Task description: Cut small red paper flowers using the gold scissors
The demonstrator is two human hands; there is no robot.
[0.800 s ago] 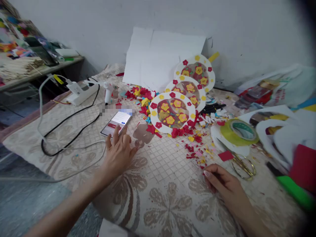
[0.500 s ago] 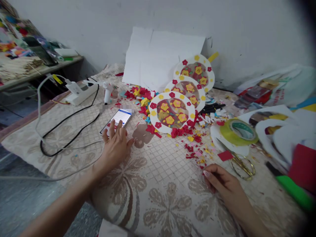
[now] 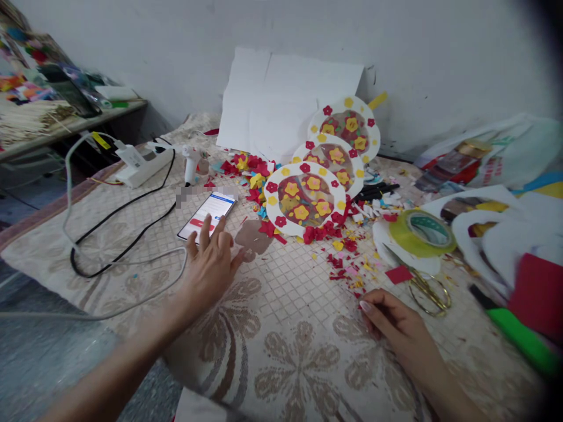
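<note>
Slim rectangular lit-screen smartphone (image 3: 212,210) lay on the beige floral tablecloth (image 3: 294,290); the bare left hand (image 3: 212,262), spread and empty, was over its lower end. The bare right hand (image 3: 398,327) curled loosely, any contents impossible to tell.

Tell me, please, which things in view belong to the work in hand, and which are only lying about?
Apparently in use:
- lit phone, under the left hand

Apparently just lying about:
- white glue gun
- power strip
- three flower-decorated discs
- yellow tape roll
- scissors
- small scraps near the right hand
</note>
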